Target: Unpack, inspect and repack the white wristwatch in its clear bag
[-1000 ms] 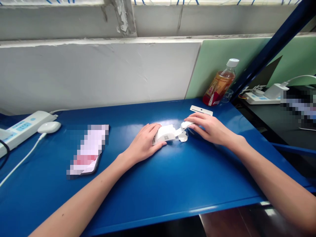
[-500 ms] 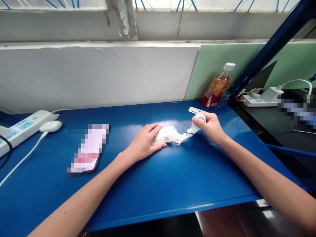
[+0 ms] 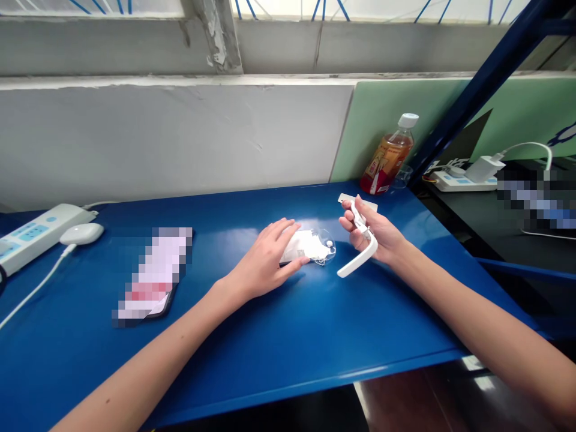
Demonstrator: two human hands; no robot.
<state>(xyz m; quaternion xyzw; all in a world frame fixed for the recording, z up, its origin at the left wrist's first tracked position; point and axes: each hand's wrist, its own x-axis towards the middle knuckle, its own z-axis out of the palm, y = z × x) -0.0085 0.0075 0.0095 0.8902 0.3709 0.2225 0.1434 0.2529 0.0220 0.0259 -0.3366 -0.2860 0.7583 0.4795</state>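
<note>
While gripping a white strap [image 3: 359,262], likely steadying a white pack [image 3: 297,243].
Resting the spread left hand [image 3: 266,258] atop the pack, perhaps against sliding; clasping 1 strap end in the right hand [image 3: 386,235], well apart, leaving the tail dangling between.

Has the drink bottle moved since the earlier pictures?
No. The bottle stands in the same place against the left edge of the green panel; both shift together as the view swings.
</note>
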